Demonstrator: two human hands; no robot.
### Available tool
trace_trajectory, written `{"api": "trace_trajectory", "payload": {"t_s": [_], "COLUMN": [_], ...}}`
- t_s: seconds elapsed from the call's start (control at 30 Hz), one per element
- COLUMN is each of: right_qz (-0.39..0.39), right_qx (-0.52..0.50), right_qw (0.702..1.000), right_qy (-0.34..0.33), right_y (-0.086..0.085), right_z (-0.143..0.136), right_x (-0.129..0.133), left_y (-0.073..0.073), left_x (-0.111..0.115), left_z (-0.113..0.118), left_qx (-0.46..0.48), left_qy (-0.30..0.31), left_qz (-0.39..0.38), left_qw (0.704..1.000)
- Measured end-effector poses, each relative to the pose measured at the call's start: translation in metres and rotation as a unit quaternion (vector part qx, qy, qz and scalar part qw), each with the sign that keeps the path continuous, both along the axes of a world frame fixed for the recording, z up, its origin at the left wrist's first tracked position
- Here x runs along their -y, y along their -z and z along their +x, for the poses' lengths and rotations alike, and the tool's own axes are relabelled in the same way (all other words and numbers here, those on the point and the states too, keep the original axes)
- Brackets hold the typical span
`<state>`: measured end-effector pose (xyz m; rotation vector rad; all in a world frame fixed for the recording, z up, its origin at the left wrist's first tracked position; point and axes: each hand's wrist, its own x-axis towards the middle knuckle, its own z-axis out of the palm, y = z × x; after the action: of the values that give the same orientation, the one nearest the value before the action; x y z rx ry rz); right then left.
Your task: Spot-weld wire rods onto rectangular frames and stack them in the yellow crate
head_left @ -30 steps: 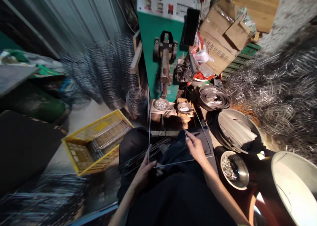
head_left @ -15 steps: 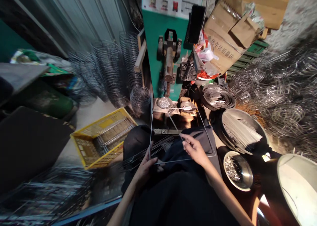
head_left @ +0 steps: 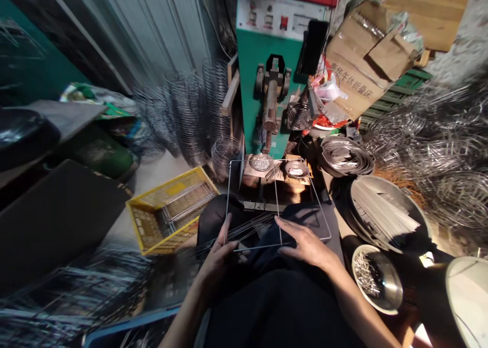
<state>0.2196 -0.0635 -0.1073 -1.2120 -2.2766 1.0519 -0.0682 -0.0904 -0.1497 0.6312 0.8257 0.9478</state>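
Note:
A rectangular wire frame (head_left: 227,200) is held up over my lap. My left hand (head_left: 221,246) is closed on its lower left corner, thumb on top. Inside the frame a straight wire rod (head_left: 277,198) runs from the far side to the near side, a little right of the middle. My right hand (head_left: 305,240) is at the rod's near end, forefinger against the rod and thumb by the near wire; its other fingers are mostly hidden. Several loose wire rods (head_left: 247,227) lie across my lap under the frame.
Ahead stands a green machine (head_left: 253,73) with a small ledge holding a dish of small metal pieces (head_left: 262,162). A yellow crate (head_left: 133,226) with rods is left. To the right are a basin of flat strips (head_left: 381,205) and a steel bowl (head_left: 392,282). Wire coils (head_left: 186,119) stand behind.
The wire rod has swung from a slant to nearly straight across the frame, its near end now at the near wire. My right thumb and forefinger have spread apart. The view has shifted left.

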Motion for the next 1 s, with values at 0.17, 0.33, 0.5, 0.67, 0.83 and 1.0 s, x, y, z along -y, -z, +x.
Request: {"api": "trace_trajectory", "payload": {"t_s": [0.17,0.33,0.5,0.67,0.83,1.0], "right_qz": [-0.009,-0.010,-0.003,-0.004,0.002,-0.001], "right_qx": [0.000,-0.002,-0.009,-0.005,-0.011,-0.010], "right_qw": [1.000,1.000,1.000,1.000,1.000,1.000], "right_qy": [-0.015,-0.008,0.004,0.018,0.019,0.021], "right_y": [-0.003,-0.007,-0.011,-0.014,-0.012,-0.011], "right_z": [-0.003,-0.004,-0.006,-0.007,-0.007,-0.008], "right_x": [-0.004,-0.006,-0.004,-0.002,-0.003,-0.007], "left_y": [-0.003,-0.008,-0.014,-0.017,-0.018,-0.019], "left_x": [0.003,0.005,0.005,0.007,0.009,0.007], "left_z": [0.001,0.001,0.002,0.004,0.005,0.004], "left_qx": [0.000,-0.003,-0.016,0.009,0.027,0.007], "left_qy": [-0.002,-0.004,0.005,-0.004,-0.033,-0.024], "left_qz": [-0.008,-0.001,0.002,0.006,-0.014,-0.003], "left_qw": [1.000,1.000,1.000,1.000,0.999,1.000]}}
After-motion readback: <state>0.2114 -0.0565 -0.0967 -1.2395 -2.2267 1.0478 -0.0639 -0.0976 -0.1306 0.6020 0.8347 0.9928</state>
